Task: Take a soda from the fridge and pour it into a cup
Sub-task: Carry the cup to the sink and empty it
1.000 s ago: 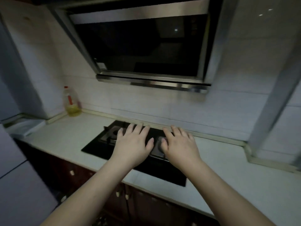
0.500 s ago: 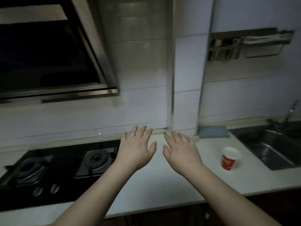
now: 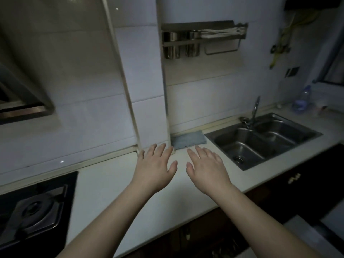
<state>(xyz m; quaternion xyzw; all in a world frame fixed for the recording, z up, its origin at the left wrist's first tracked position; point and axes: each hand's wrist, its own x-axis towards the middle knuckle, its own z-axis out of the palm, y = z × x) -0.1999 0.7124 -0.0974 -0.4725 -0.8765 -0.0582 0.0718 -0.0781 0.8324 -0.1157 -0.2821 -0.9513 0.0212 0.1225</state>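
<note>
I see left hand (image 3: 155, 169) and right hand (image 3: 208, 169) held palm-down side by side above the pale countertop (image 3: 104, 192), fingers straight, slightly spread, holding nothing, between gas hob (image 3: 33, 211) and double sink (image 3: 260, 140); soda, fridge and cup out of view.

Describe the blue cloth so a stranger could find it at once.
Start at the steel sink on the right of the counter. Just left of it, against the wall, lies the cloth, beyond the right hand. It is the only flat, soft blue thing on the counter.
</note>
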